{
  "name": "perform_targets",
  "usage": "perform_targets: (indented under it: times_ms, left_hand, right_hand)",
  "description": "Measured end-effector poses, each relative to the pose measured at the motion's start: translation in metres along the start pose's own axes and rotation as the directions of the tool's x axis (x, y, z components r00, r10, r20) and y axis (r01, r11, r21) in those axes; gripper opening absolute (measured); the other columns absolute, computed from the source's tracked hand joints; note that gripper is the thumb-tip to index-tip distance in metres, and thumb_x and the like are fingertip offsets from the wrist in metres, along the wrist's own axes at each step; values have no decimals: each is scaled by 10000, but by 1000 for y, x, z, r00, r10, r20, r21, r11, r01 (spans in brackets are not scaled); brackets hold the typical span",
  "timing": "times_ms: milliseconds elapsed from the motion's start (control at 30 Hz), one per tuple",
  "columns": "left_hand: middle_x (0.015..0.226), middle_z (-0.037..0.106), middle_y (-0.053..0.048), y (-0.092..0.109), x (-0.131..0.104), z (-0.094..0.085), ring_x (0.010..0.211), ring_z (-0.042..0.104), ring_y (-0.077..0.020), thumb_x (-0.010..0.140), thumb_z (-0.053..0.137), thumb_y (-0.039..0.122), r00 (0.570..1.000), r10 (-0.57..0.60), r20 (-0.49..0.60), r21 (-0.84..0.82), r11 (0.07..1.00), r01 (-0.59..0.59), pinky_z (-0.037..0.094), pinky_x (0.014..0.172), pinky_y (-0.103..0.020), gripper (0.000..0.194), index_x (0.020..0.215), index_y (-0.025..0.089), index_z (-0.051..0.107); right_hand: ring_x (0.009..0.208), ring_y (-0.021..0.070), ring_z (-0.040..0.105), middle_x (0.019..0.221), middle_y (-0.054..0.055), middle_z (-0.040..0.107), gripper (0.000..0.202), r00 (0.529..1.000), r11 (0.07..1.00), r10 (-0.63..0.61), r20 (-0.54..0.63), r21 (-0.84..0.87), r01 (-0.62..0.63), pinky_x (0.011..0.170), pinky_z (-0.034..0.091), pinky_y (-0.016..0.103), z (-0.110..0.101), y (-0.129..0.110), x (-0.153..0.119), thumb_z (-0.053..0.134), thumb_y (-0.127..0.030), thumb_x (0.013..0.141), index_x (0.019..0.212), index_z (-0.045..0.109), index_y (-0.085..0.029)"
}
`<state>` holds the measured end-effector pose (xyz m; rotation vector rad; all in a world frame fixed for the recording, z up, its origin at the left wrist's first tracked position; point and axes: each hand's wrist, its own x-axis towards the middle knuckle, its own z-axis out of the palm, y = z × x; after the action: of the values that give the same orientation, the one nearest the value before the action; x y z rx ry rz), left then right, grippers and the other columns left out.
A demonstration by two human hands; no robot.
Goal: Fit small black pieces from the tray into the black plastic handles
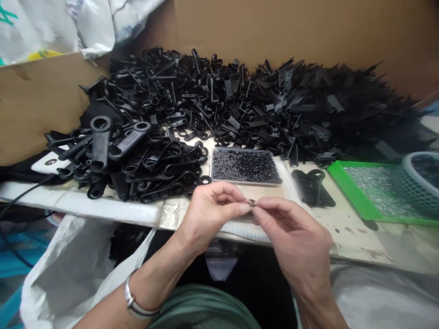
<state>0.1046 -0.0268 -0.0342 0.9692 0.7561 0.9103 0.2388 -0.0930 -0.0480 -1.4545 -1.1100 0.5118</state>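
Observation:
My left hand (209, 212) and my right hand (297, 233) meet above the front edge of the table, fingertips pinched together. Between them is a tiny dark piece (252, 203), mostly covered by the fingers and too small to name. Just beyond the hands lies a clear shallow tray (247, 182) filled with small dark parts (245, 165). To the right of my right hand, a flat black plastic piece with a ring at its top (313, 188) rests on the table.
Black plastic arms with ring ends (133, 160) are heaped at left; a larger pile of black parts (219, 96) runs along the cardboard wall (302, 29). At right, a green tray (353, 194) of small clear pieces bears a grey basket (418, 183). A white sack (58, 269) hangs below.

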Motion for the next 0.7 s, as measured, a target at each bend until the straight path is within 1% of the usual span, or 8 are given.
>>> perform_targets:
  times_ms: [167,333,467,567,633,700]
  left_hand:
    - [687,693,-6,0,0,-1,654,636,-79,623,831,147,1000,9,-10,37,999,-9,509,647,-158,173,704,119,682]
    - [703,694,-23,-1,0,-1,672,634,-102,643,816,175,1000,21,9,110,994,-22,510,655,-189,156,715,117,690]
    - [724,696,-19,-3,0,-2,686,631,-101,672,787,146,999,44,21,163,986,-47,510,666,-190,112,730,125,694]
    - [722,698,-6,-5,-3,-1,674,634,-95,687,761,112,999,37,-1,161,986,-36,514,657,-181,81,729,137,696]
    - [727,707,-4,-7,-6,1,679,647,-103,691,756,108,999,40,-19,165,986,-37,520,658,-185,73,719,144,699]
    - [733,716,-8,-7,-8,2,692,655,-115,697,752,114,997,58,-41,205,977,-48,522,668,-194,58,711,149,708]
  right_hand:
    - [750,86,683,822,-50,720,76,999,995,-38,-10,-89,37,715,563,130,-3,0,-1,721,-215,779,839,696,-254]
    - [752,85,677,831,-54,715,72,989,967,-140,53,-208,148,714,551,136,-4,-3,0,689,-198,807,850,679,-255]
    - [741,103,678,837,-39,715,75,973,933,-199,113,-282,224,728,553,170,-5,-4,2,674,-189,820,871,668,-243]
    - [662,118,672,775,-24,715,40,968,913,-207,143,-328,244,646,559,187,-6,-4,1,661,-192,829,835,677,-228]
    - [608,129,667,744,-12,720,49,968,899,-209,141,-361,247,588,559,203,-7,-2,-1,646,-210,841,821,689,-220]
    - [592,143,673,750,5,732,73,964,879,-228,134,-398,263,603,572,230,-7,0,-3,634,-235,853,839,701,-209]
